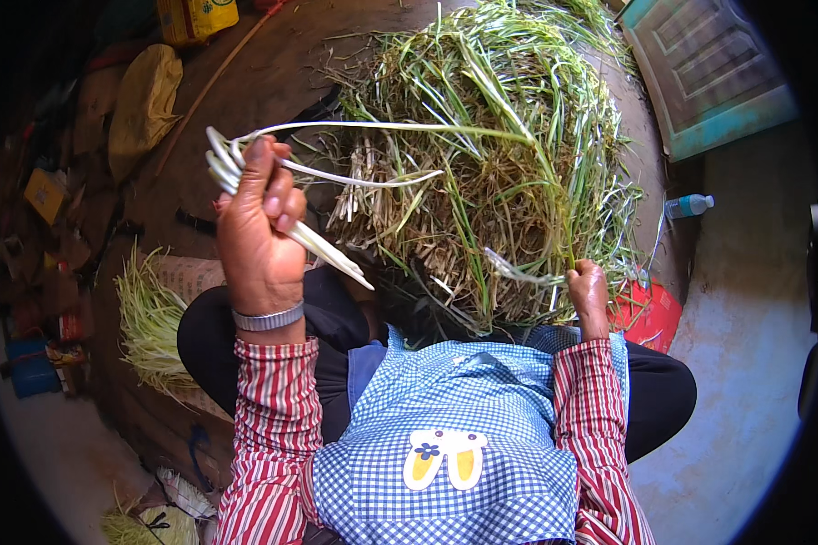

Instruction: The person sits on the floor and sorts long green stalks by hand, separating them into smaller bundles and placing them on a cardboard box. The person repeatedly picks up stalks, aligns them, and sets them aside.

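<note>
My left hand is raised left of the heap, closed round several pale, whitish plant stalks. Some of their ends stick up above the fingers, and one long stalk stretches right across the heap. My right hand pinches a thin green stem at the heap's lower right edge. Before me lies the large heap of long green leafy stalks with tangled brown roots and dry stems. A pile of pale yellow-green stalks rests on printed sheeting beside my left knee.
A plastic bottle lies right of the heap, below a panelled door. Red packaging is near my right knee. A yellow sack, a long stick and a blue container are on the left. A tied bundle lies lower left.
</note>
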Demonstrator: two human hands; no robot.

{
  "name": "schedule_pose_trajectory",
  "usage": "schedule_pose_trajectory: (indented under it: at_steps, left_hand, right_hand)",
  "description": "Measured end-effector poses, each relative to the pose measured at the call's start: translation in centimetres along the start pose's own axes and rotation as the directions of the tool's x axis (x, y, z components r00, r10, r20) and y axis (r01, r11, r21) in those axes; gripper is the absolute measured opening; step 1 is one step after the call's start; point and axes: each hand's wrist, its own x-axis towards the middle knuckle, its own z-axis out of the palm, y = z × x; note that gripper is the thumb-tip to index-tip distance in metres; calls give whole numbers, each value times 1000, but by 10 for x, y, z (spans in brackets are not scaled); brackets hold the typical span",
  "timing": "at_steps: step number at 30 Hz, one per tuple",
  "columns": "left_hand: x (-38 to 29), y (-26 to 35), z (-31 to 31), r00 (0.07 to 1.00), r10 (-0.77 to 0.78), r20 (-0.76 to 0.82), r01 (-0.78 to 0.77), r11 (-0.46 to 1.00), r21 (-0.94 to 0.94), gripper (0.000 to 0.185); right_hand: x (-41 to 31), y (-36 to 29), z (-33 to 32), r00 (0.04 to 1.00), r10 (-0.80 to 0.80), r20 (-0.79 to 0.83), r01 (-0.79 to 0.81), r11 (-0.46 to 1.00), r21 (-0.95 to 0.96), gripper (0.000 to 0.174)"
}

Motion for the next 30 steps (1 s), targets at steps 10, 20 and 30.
schedule_pose_trajectory:
  at_steps: [10, 20, 30]
  left_hand:
    - [-18, -31, 11, 956, -277, 93, 280, 960, -22, 11]
    - [-28, -51, 8, 934, -344, 97, 342, 939, 36, 22]
    - [-71, -87, -1, 864, -502, 32, 461, 816, 349, 41]
  right_hand:
    - [-53, -180, -76, 739, -673, -38, 556, 576, 599, 55]
    - [-98, -205, -33, 561, -714, 419, -2, 505, 863, 16]
    - [-122, -209, -26, 591, -741, 319, -20, 382, 924, 22]
